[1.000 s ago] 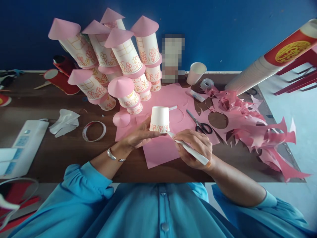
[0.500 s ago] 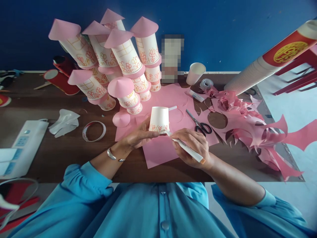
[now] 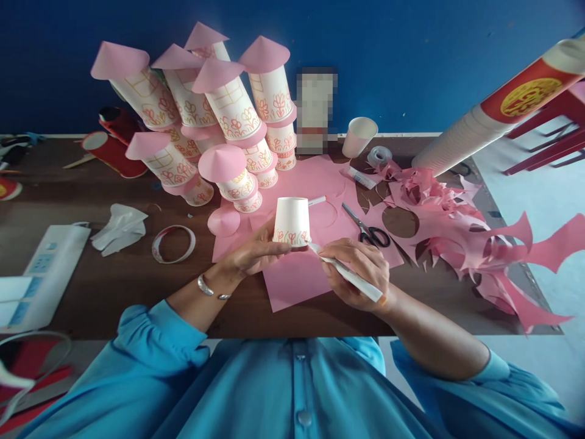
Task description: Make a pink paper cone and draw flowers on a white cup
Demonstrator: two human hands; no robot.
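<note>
An upside-down white paper cup (image 3: 291,216) with red flower drawings round its lower edge is held by my left hand (image 3: 256,251), which grips it from the left and below. Closed round a white marker (image 3: 354,278) is my right hand (image 3: 359,271); the marker's tip touches or nearly touches the cup's lower right edge. Under the cup lie pink paper sheets (image 3: 292,286). Black-handled scissors (image 3: 368,228) and another white marker (image 3: 317,200) rest just behind my hands.
Cup towers (image 3: 231,116) with pink cone roofs stand at the back left. Pink scraps (image 3: 484,244) spread over the right side, below a long cup stack (image 3: 470,134). A tape ring (image 3: 173,244), crumpled tissue (image 3: 119,228) and white power strip (image 3: 55,268) lie left.
The cup has shifted slightly left in my left hand. The marker and my right hand have moved a little, its tip now nearer the cup's right edge.
</note>
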